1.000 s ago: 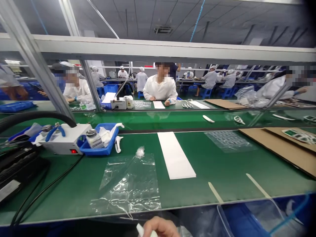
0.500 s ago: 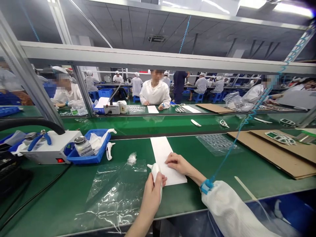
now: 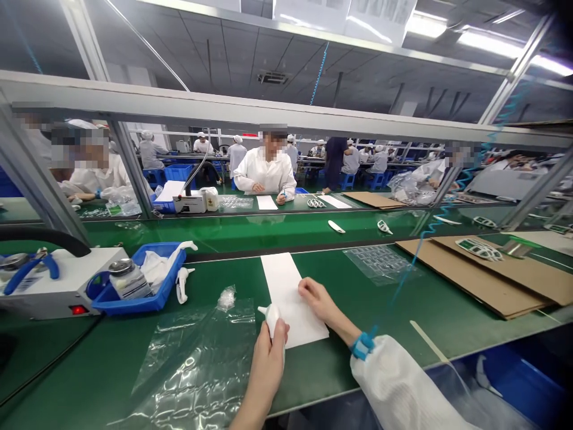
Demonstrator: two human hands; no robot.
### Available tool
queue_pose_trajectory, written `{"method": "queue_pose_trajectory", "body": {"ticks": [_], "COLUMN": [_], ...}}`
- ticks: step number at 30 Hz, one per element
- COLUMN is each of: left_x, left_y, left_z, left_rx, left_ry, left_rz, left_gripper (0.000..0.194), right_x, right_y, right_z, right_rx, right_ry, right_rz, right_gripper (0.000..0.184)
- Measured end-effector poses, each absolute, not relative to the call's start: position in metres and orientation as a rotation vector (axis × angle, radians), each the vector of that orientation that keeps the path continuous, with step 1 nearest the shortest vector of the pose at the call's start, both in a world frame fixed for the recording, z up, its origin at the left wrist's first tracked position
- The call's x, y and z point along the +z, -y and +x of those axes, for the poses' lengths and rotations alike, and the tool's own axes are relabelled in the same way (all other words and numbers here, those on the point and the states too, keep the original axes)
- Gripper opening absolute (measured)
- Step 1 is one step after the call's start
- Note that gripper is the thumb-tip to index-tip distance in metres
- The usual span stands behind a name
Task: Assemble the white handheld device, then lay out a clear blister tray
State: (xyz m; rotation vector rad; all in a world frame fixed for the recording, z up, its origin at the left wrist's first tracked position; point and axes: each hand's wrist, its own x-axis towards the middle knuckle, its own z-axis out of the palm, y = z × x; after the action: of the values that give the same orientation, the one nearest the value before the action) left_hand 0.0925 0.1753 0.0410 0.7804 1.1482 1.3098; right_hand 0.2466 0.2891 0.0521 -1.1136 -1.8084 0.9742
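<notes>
Compared with half a second ago the scene is nearly the same: both hands have stayed at the white sheet (image 3: pixel 290 298), and only the view has shifted a little, so the work on the sheet seems to be continuing and not just beginning. One second ago only a fingertip with the white piece showed at the bottom edge, so the hands have come up to the sheet since then. The left hand (image 3: pixel 267 352) is closed around a small white plastic part (image 3: pixel 270 313), whose tip points up at the near left corner of the sheet. The right hand (image 3: pixel 316 297) lies on the sheet with curled fingers, pressing its right part; whether it holds anything I cannot tell. A blue wrist strap (image 3: pixel 362 345) sits at the cuff of the white sleeve (image 3: pixel 403 388). Left of the sheet a clear plastic bag (image 3: pixel 197 352) lies flat, and farther left stands a blue tray (image 3: pixel 134 292). Right of the sheet are a clear blister sheet (image 3: pixel 380 263) and brown cardboard (image 3: pixel 492 280). Behind the sheet, across the green belt (image 3: pixel 268 230), a person in white sits.
</notes>
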Motion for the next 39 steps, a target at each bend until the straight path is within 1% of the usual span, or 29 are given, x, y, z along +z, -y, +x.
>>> {"method": "queue_pose_trajectory", "body": {"ticks": [4,8,11,16,23,31,39], "left_x": [0.059,0.073,0.068,0.056,0.062,0.053,0.056], "left_y": [-0.163,-0.134,-0.115,-0.099,-0.095,-0.096,-0.095], "left_z": [0.085,0.072,0.063,0.055,0.050,0.047,0.046], "left_rx": [1.265,1.227,1.226,1.269,1.282,1.276,1.276], "left_ry": [-1.111,-0.974,-0.985,-1.011,-1.051,-1.028,-1.037], "left_rz": [0.730,0.496,0.405,0.326,0.337,0.377,0.358], "left_gripper": [0.066,0.071,0.069,0.065,0.066,0.063,0.066], "right_x": [0.082,0.107,0.109,0.100,0.099,0.093,0.089], "right_y": [-0.263,-0.206,-0.172,-0.157,-0.157,-0.160,-0.160], "right_z": [0.238,0.207,0.183,0.162,0.154,0.147,0.147], "right_rx": [1.107,1.394,1.516,1.400,1.373,1.426,1.464], "right_ry": [1.730,1.721,1.787,1.953,1.992,1.927,1.901], "right_rz": [-1.032,-0.908,-0.886,-0.913,-0.933,-0.936,-0.924], "right_gripper": [0.021,0.019,0.014,0.015,0.015,0.016,0.018]}}
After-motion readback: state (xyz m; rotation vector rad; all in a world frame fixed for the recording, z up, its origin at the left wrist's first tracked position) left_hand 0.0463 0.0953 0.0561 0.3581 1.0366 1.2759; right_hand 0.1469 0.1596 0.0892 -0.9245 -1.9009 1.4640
